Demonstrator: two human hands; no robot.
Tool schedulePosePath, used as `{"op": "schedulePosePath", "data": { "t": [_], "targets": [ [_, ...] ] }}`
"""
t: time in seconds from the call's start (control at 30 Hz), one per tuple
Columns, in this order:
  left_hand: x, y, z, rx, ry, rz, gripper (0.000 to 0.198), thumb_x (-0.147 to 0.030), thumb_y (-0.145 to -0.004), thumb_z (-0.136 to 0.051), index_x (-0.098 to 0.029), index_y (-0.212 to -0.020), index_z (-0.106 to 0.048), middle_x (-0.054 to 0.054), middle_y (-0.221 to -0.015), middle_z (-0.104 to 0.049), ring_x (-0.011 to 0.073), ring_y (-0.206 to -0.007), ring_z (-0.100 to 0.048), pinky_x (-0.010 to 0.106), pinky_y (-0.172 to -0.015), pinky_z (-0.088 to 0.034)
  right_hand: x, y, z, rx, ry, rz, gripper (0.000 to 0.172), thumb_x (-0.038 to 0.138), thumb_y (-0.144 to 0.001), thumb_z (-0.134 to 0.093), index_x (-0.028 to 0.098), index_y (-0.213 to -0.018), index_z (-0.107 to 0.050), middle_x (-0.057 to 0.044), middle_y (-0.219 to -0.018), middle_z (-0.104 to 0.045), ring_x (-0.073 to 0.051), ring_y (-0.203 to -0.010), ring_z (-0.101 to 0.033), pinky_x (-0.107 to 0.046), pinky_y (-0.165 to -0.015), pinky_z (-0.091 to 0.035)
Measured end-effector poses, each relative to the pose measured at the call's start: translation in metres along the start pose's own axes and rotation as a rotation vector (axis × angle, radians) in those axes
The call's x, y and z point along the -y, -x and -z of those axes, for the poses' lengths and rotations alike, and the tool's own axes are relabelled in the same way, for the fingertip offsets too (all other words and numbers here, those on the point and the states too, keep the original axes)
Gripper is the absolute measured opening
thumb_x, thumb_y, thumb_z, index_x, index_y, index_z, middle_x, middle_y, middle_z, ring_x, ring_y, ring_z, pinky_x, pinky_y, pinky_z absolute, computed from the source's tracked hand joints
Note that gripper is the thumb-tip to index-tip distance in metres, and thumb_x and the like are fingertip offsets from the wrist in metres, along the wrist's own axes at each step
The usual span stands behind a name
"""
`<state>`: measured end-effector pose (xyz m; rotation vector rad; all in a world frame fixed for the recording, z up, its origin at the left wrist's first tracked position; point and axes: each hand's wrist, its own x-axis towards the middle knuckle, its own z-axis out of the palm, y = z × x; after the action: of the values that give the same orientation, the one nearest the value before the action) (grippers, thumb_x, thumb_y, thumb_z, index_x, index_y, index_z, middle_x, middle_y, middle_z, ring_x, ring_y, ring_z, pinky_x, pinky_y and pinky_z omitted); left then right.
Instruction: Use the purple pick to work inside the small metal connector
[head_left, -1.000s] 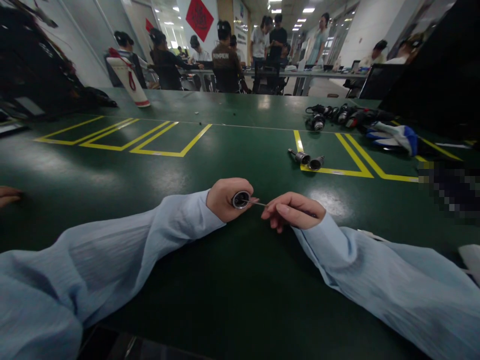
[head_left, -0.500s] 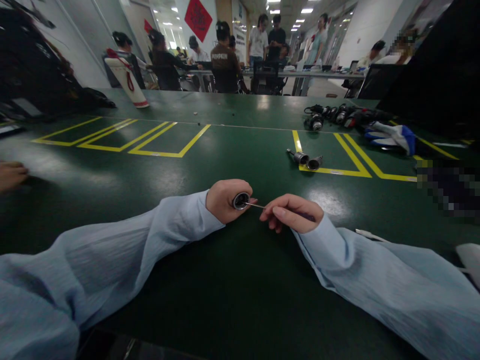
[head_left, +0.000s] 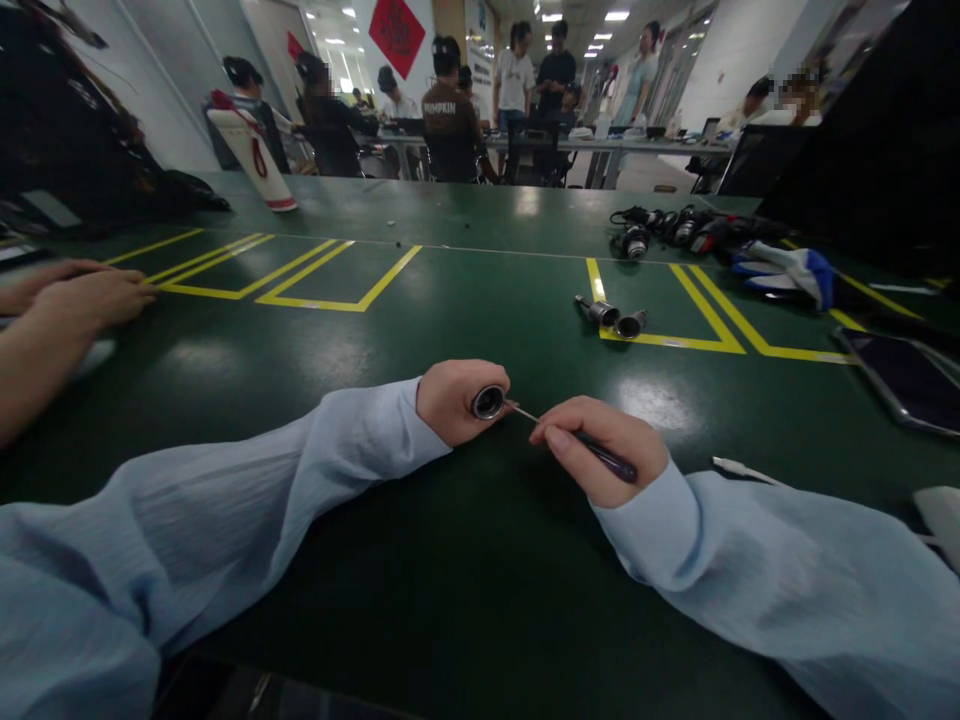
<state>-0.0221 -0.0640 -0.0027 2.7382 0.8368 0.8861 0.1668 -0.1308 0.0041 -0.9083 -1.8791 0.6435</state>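
Head view: two blue sleeves (head_left: 247, 500) are reaching over one green counter (head_left: 450, 580), the hands nearly meeting mid-scene.
Left hand (head_left: 456, 400): its fingers are wrapping around one hollow metal part (head_left: 488, 403), whose round open end is facing the camera.
Right hand (head_left: 634, 435): its fingers are gripping one slim tool (head_left: 615, 463) by the dark handle, the thin shaft pointing at the part's right rim; whether the tip is touching, I cannot tell.
Loose metal parts (head_left: 604, 314): two are lying just beside each other, overlapping a yellow tape outline (head_left: 675, 342).
Right side: one phone (head_left: 911, 380), one white plug (head_left: 739, 468) and one blue-and-white bundle (head_left: 814, 278) are lying there, with a heap of dark gear (head_left: 634, 243) beyond; its pieces are overlapping too much to count.
Left side: one co-worker's hands (head_left: 97, 298) are resting near the tape there, and one white tapered container (head_left: 255, 160) is leaning farther back.
Edges and room: the counter's far edge is running below the seated people; open green surface is stretching between the forearms and ahead of the hands toward the tape.
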Motion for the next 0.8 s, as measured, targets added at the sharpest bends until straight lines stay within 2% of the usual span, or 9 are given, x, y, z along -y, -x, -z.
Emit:
{"op": "schedulePosePath", "data": {
  "t": [0.07, 0.23, 0.33, 0.43, 0.53, 0.63, 0.73, 0.8],
  "targets": [
    [0.0, 0.0, 0.0, 0.017, -0.006, 0.0, 0.019, -0.027, -0.077, -0.052, -0.015, -0.063, -0.048, -0.003, -0.055, -0.047, 0.0074, -0.049, -0.043, 0.019, -0.047, -0.034, 0.001, 0.0, 0.0, 0.022, -0.029, -0.032, 0.016, 0.022, -0.079, -0.049, 0.018, -0.07, -0.062, -0.004, -0.069, -0.065, -0.016, -0.067, -0.059, -0.031, -0.064, -0.045],
    [0.001, -0.001, 0.0, 0.031, 0.019, -0.037, 0.02, -0.027, -0.077, -0.054, -0.015, -0.062, -0.047, -0.003, -0.055, -0.047, 0.0074, -0.049, -0.043, 0.019, -0.046, -0.034, -0.008, -0.004, -0.002, 0.067, -0.379, -0.301, 0.016, 0.025, -0.078, -0.052, 0.016, -0.069, -0.063, -0.003, -0.067, -0.067, -0.013, -0.062, -0.059, -0.027, -0.06, -0.048],
    [0.001, -0.001, 0.001, 0.019, 0.034, -0.039, 0.019, -0.025, -0.076, -0.054, -0.015, -0.062, -0.048, -0.003, -0.055, -0.047, 0.0069, -0.048, -0.043, 0.018, -0.046, -0.034, -0.013, -0.006, -0.003, 0.083, -0.517, -0.391, 0.016, 0.028, -0.077, -0.054, 0.016, -0.069, -0.062, -0.003, -0.068, -0.067, -0.012, -0.06, -0.059, -0.024, -0.054, -0.047],
    [0.001, -0.001, 0.001, 0.035, 0.031, -0.028, 0.017, -0.025, -0.075, -0.055, -0.014, -0.063, -0.049, -0.002, -0.056, -0.049, 0.0071, -0.049, -0.044, 0.018, -0.047, -0.034, -0.011, -0.005, -0.002, 0.051, -0.469, -0.345, 0.016, 0.027, -0.077, -0.053, 0.016, -0.069, -0.062, -0.003, -0.067, -0.067, -0.012, -0.06, -0.059, -0.025, -0.056, -0.048],
    [0.001, 0.0, 0.001, 0.067, 0.014, -0.016, 0.017, -0.027, -0.076, -0.053, -0.014, -0.065, -0.05, -0.002, -0.058, -0.05, 0.0077, -0.051, -0.046, 0.019, -0.048, -0.035, -0.004, -0.002, 0.0, 0.004, -0.262, -0.223, 0.017, 0.024, -0.078, -0.051, 0.015, -0.069, -0.062, -0.003, -0.066, -0.065, -0.013, -0.062, -0.058, -0.026, -0.06, -0.047],
    [0.002, 0.001, 0.001, 0.085, -0.007, -0.021, 0.018, -0.028, -0.077, -0.052, -0.014, -0.066, -0.05, -0.001, -0.059, -0.051, 0.0081, -0.052, -0.047, 0.019, -0.049, -0.036, 0.0, -0.001, 0.001, 0.024, -0.113, -0.16, 0.017, 0.021, -0.079, -0.05, 0.015, -0.07, -0.063, -0.003, -0.067, -0.065, -0.013, -0.064, -0.059, -0.027, -0.062, -0.046],
    [0.004, 0.001, 0.0, 0.119, -0.029, -0.04, 0.018, -0.029, -0.078, -0.051, -0.015, -0.065, -0.05, -0.001, -0.059, -0.051, 0.0087, -0.053, -0.046, 0.02, -0.05, -0.036, -0.001, -0.002, -0.001, 0.032, -0.131, -0.164, 0.017, 0.022, -0.078, -0.05, 0.016, -0.069, -0.063, -0.003, -0.067, -0.065, -0.014, -0.065, -0.059, -0.027, -0.064, -0.046],
    [0.005, 0.001, -0.001, 0.144, -0.035, -0.051, 0.018, -0.028, -0.077, -0.05, -0.015, -0.065, -0.049, -0.001, -0.058, -0.05, 0.009, -0.053, -0.046, 0.02, -0.05, -0.035, -0.005, -0.004, -0.001, 0.033, -0.246, -0.235, 0.016, 0.022, -0.077, -0.052, 0.016, -0.068, -0.063, -0.003, -0.066, -0.066, -0.013, -0.064, -0.059, -0.026, -0.062, -0.046]
  ]
}}
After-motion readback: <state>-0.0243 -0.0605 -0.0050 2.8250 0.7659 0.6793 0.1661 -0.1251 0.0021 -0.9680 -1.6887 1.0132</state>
